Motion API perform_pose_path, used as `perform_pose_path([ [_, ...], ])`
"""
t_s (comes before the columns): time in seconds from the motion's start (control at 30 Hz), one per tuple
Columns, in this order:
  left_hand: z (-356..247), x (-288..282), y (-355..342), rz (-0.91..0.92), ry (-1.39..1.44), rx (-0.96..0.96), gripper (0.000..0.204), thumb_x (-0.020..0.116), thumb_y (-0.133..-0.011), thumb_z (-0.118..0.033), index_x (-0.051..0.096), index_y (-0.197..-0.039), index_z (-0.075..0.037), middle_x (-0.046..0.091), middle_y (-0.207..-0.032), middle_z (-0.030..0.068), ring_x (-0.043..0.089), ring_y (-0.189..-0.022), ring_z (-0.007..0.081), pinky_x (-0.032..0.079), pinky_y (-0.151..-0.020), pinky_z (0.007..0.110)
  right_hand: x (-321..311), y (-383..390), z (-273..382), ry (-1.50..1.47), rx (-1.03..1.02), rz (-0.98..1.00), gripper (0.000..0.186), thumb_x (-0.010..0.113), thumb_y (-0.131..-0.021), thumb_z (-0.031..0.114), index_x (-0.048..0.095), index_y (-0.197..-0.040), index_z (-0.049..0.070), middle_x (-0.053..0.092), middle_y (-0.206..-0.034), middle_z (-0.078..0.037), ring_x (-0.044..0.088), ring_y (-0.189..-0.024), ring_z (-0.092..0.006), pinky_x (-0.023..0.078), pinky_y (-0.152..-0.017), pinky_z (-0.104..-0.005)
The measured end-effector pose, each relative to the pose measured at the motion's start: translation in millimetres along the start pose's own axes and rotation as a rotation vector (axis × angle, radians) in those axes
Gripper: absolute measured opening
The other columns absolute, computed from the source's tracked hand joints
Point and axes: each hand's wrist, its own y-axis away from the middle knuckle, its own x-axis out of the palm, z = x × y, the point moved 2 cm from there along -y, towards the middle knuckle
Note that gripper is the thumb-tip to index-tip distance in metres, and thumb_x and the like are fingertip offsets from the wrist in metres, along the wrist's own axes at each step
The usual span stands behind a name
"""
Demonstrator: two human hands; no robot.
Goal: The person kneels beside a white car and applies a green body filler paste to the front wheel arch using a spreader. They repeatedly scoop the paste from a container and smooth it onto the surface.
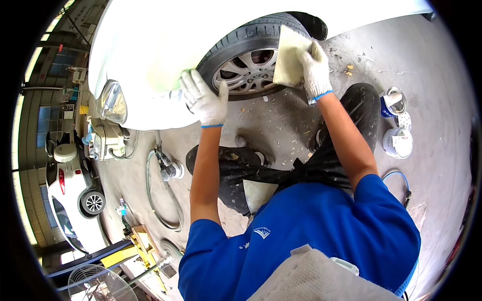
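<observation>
My left hand (pixel 205 100), in a white knit glove with a blue cuff, is flat with the thumb apart. Its fingertips are at the lower edge of the white car's body panel (pixel 150 55), beside a yellowish-green patch; contact cannot be made out for certain. My right hand (pixel 315 70), gloved the same way, grips a pale yellowish flat board (pixel 288 57) by its right side. That board stands in front of the car's wheel (pixel 246 72) and covers part of its rim and tyre. Something small and grey shows below the right glove, too unclear to name.
A round sander (pixel 173 170) with a grey hose lies on the floor at left. Two tins, one blue-sided (pixel 393 103) and one white (pixel 397 144), stand at right near a blue hose (pixel 399 174). A pale sheet (pixel 258 194) rests at my lap. Farther left are another white car (pixel 75 205) and a fan (pixel 100 283).
</observation>
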Motion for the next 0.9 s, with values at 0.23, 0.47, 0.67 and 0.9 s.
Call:
perform_pose_path([
  [0.23,10.7,-15.3,-11.4,0.049,0.02,0.056,0.086,0.071,-0.089,-0.044,0.035,-0.156,-0.004,0.036,-0.161,0.0223,0.035,-0.146,0.0443,0.033,-0.118,0.055,15.9,-77.1,11.1,-0.253,-0.062,-0.073,0.027,0.069,-0.095,0.013,0.066,-0.119,0.002,0.071,-0.105,-0.007,0.067,-0.091,-0.0162,0.056,-0.08,-0.03],
  [0.47,-10.3,-43.0,47.4,0.418,0.494,-0.139,0.059,0.074,-0.089,-0.031,0.057,-0.138,-0.004,0.06,-0.139,0.0156,0.057,-0.129,0.0329,0.046,-0.105,0.044,65.3,-74.5,-18.0,-0.145,-0.095,0.336,0.021,0.067,-0.099,0.015,0.066,-0.115,0.002,0.07,-0.106,-0.008,0.067,-0.098,-0.0176,0.057,-0.086,-0.0307],
  [0.67,-12.5,-57.0,82.4,0.961,1.046,-0.563,0.034,0.077,-0.091,-0.027,0.073,-0.107,0.002,0.074,-0.089,0.0064,0.066,-0.08,0.0105,0.054,-0.072,0.026,88.0,67.5,-20.2,0.102,0.086,0.937,0.021,0.065,-0.088,0.008,0.062,-0.106,0.0,0.068,-0.092,-0.01,0.063,-0.091,-0.0134,0.053,-0.083,-0.0328],
  [0.9,15.4,-70.4,-9.5,0.016,0.685,-0.309,0.028,0.072,-0.096,-0.03,0.075,-0.106,-0.003,0.075,-0.097,0.011,0.07,-0.09,0.0209,0.054,-0.086,0.037,10.3,68.1,-7.9,0.302,0.241,0.879,0.02,0.06,-0.089,0.007,0.062,-0.108,0.001,0.066,-0.091,-0.006,0.058,-0.09,-0.0114,0.051,-0.083,-0.0305],
])
